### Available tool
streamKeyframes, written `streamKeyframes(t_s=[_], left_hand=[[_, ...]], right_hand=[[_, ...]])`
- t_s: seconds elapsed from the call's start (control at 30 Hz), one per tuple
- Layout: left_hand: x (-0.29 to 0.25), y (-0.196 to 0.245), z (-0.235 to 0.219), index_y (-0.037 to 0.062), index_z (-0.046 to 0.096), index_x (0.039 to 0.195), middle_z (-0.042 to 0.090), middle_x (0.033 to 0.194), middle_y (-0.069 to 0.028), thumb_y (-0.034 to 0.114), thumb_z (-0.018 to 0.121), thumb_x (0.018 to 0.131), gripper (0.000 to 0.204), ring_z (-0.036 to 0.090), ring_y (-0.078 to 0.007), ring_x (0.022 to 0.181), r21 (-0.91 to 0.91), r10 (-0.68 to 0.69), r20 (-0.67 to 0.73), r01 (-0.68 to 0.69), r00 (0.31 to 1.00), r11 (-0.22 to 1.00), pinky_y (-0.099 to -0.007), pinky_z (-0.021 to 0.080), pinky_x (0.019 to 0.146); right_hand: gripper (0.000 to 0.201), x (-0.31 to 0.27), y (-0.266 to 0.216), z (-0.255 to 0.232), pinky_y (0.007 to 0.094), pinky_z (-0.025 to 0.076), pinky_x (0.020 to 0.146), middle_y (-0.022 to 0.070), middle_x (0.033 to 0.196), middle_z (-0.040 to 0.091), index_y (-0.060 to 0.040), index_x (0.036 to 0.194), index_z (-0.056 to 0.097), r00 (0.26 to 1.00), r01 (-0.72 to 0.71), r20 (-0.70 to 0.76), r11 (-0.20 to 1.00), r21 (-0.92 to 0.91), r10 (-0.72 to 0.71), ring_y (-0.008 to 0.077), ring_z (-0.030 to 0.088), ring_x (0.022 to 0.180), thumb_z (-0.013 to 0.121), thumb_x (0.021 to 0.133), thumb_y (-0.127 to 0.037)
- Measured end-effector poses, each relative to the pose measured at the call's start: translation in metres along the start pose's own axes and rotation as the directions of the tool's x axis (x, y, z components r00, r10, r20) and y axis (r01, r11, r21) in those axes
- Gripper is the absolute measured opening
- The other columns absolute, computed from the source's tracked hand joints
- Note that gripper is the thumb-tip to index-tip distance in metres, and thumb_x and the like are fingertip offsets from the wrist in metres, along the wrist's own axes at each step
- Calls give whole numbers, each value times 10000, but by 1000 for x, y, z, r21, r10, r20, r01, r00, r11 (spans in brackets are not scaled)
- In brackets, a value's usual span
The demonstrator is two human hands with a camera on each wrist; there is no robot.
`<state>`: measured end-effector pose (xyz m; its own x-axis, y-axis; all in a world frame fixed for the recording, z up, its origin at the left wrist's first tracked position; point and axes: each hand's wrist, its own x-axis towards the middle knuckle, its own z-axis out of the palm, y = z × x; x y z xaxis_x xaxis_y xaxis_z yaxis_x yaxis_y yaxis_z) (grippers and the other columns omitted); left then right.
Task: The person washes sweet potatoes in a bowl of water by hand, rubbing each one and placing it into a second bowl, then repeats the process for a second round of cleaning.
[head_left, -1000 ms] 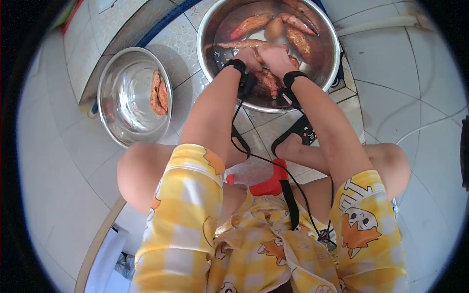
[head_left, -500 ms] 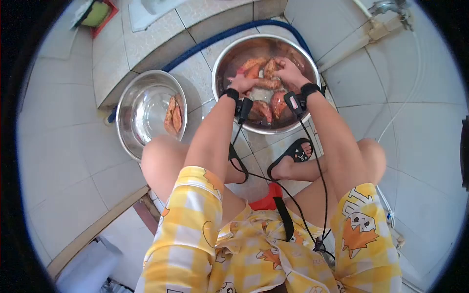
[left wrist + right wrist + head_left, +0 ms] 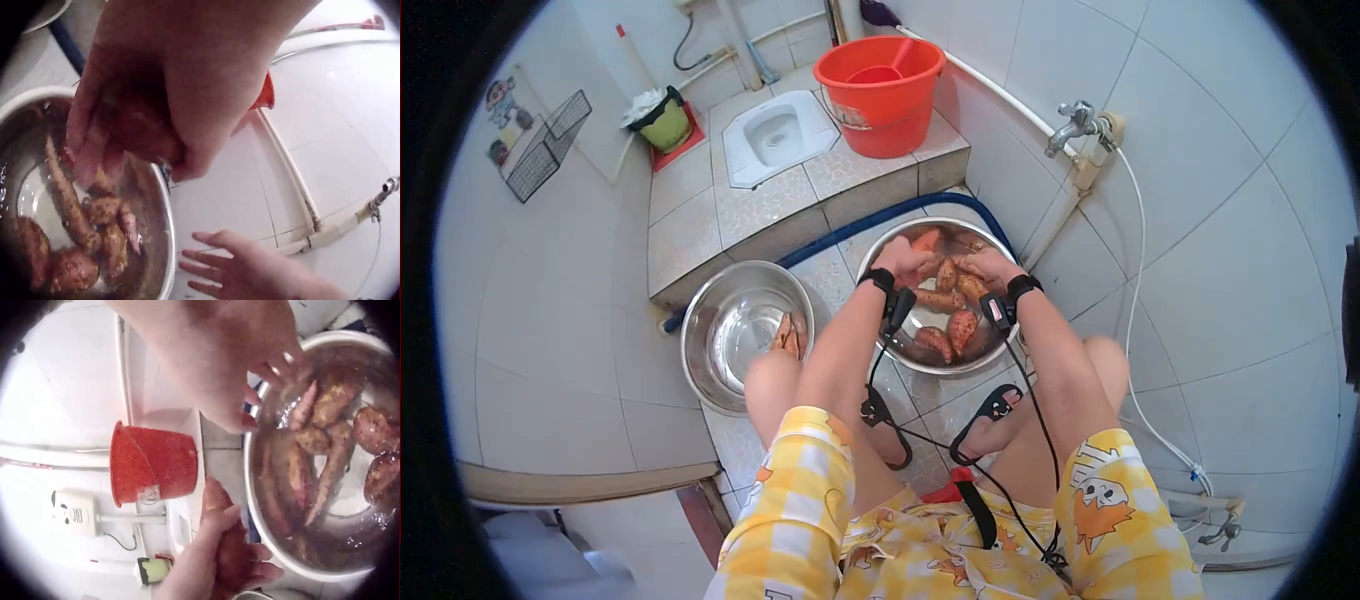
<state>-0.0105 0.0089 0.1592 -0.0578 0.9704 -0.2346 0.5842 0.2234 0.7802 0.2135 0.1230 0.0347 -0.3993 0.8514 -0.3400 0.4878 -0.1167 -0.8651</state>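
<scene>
In the head view my left hand (image 3: 908, 262) is over the left part of a steel basin (image 3: 945, 370) of water. It grips a reddish sweet potato (image 3: 231, 540), thumb on one side and fingers on the other, as the right wrist view shows. My right hand (image 3: 990, 268) hangs over the basin's right side, its fingers loosely spread with nothing between them in the left wrist view. Several more sweet potatoes (image 3: 962, 328) lie in the water, some long and thin, others stout, with patchy orange-brown skins.
A second steel basin (image 3: 710, 385) at the left has a few sweet potatoes (image 3: 790, 335) along its right side. Behind are a blue hose (image 3: 840, 235), a tiled step with a squat toilet (image 3: 780, 140), and a red bucket (image 3: 890, 115). A tap (image 3: 1075, 125) juts from the right wall.
The head view has tilted up, bringing bucket and toilet into sight. My hands, together in the water a second ago, have moved apart; a sweet potato is now in my left hand.
</scene>
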Motion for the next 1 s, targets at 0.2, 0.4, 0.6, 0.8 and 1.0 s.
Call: streamKeyframes(t_s=[0.2, 0.4, 0.6, 0.8, 1.0], left_hand=[[-34, 86, -149, 41, 507, 1110, 590, 691, -73, 426, 549, 755, 525, 610, -154, 597, -561, 126, -168, -201, 978, 803, -253, 484, 498], [-161, 86, -330, 150, 476, 973, 630, 888, -31, 509, 567, 720, 450, 640, -189, 768, -570, -99, -194, -30, 976, 821, -198, 367, 436], [-234, -71, -348, 161, 556, 716, 531, 609, 46, 575, 523, 738, 416, 486, -88, 517, -356, -310, -525, 126, 792, 926, -227, 351, 585], [-239, -305, -233, 13, 615, 829, 578, 755, -46, 426, 598, 720, 427, 519, -127, 635, -504, -568, -444, 331, 693, 798, -268, 423, 548], [-219, -389, -117, -75, 615, 791, 612, 744, -94, 192, 773, 509, 419, 586, -166, 626, -659, -808, -322, 496, 494, 566, -306, 456, 505]], right_hand=[[217, -122, -176, -25, 283, 437, 608, 41, 787, 513, -52, 906, 529, 982, -89, 180, 981, 170, 58, 115, 519, 741, 551, 799, -240], [421, -142, -215, -64, 365, 395, 807, 79, 1018, 517, -167, 1144, 461, 996, -11, 84, 1000, 20, 9, 178, 490, 927, 491, 812, -424], [388, -115, -199, -57, 350, 376, 779, 76, 939, 559, -156, 1096, 467, 990, -142, 15, 989, 49, 141, 173, 510, 905, 515, 796, -398], [327, -131, -202, -4, 300, 444, 597, 93, 800, 562, -73, 1002, 465, 970, -186, 169, 981, 59, 174, 170, 538, 692, 554, 777, -292], [318, -107, -176, 23, 279, 455, 602, 67, 802, 556, -61, 999, 463, 937, -289, 203, 957, 0, 283, 143, 548, 707, 554, 790, -282]])
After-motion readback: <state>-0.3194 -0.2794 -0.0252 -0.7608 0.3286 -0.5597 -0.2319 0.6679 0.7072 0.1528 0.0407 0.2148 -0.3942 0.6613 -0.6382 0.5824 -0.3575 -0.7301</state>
